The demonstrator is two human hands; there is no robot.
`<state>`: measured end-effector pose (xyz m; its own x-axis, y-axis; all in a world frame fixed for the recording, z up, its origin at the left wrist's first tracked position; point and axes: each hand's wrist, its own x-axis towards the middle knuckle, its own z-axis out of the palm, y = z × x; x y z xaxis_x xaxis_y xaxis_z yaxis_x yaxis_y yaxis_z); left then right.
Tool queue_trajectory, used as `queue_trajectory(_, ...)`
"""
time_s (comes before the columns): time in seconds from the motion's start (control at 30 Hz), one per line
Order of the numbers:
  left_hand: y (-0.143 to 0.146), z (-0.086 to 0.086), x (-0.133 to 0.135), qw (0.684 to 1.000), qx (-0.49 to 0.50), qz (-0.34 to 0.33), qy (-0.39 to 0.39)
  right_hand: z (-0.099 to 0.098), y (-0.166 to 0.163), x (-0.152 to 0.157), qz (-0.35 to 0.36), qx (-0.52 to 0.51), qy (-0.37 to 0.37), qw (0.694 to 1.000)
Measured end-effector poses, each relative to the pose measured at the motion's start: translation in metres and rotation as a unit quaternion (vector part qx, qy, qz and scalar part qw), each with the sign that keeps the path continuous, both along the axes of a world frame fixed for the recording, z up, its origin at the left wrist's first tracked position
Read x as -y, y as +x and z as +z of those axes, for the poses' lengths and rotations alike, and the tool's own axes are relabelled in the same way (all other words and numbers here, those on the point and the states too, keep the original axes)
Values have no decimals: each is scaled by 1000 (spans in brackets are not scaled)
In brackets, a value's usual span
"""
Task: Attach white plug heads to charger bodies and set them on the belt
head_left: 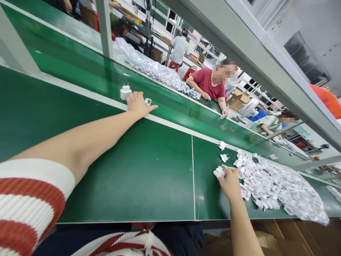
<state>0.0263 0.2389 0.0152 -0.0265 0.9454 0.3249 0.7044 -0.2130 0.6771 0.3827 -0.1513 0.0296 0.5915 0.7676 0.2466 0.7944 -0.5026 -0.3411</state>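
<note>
My left hand (138,105) is stretched over the pale strip at the edge of the green conveyor belt, thumb spread and fingers reaching forward, open. Just beyond its fingertips a white plug adapter (125,92) stands with its two pins up. Near the thumb lies a small white piece (148,102) with a dark opening. At the right, my right hand (230,181) pinches a white plug piece (219,172) close above the green table (149,170). Two loose white plug pieces with pins, one at the strip (221,145) and one nearer (224,157), lie beyond that hand.
A heap of white plug pieces (255,181) spills from a clear plastic bag (301,192) at the right. Across the belt (170,106) lies another bag (149,64) of small parts. Co-workers sit opposite, one in a red shirt (206,81). A metal post (103,28) rises at the left.
</note>
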Motion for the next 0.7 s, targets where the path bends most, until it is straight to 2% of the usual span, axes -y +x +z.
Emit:
queue_trajectory(0.07, 5, 2, -2, 997, -21, -30, -66, 1, 3, -8, 11, -28, 14, 999)
queue_trajectory(0.13, 9, 2, 7, 995, -25, -69, -67, 6, -1, -18, 23, -40, 27, 999)
queue_trajectory(0.2, 16, 0, 33, 988, -15, -146, -40, 13, -13, -33, 50, -57, 53, 996)
queue_trajectory(0.27, 24, -4, 77, 968, 4, -248, -26, 24, -33, -50, 110, -129, 100, 980)
queue_trajectory(0.33, 28, -7, 129, 945, 26, -324, -26, 37, -57, -68, 183, -252, 120, 943)
queue_trajectory(0.4, 26, -9, 178, 927, 25, -372, -26, 47, -80, -84, 254, -390, 111, 878)
queue_trajectory(0.47, 20, -9, 213, 913, 19, -407, -24, 52, -98, -94, 305, -483, 88, 816)
queue_trajectory(0.57, 12, -13, 235, 901, 16, -434, -13, 42, -114, -102, 318, -562, 60, 761)
queue_trajectory(0.7, 10, -19, 229, 903, 4, -428, -31, 19, -123, -104, 263, -630, 45, 729)
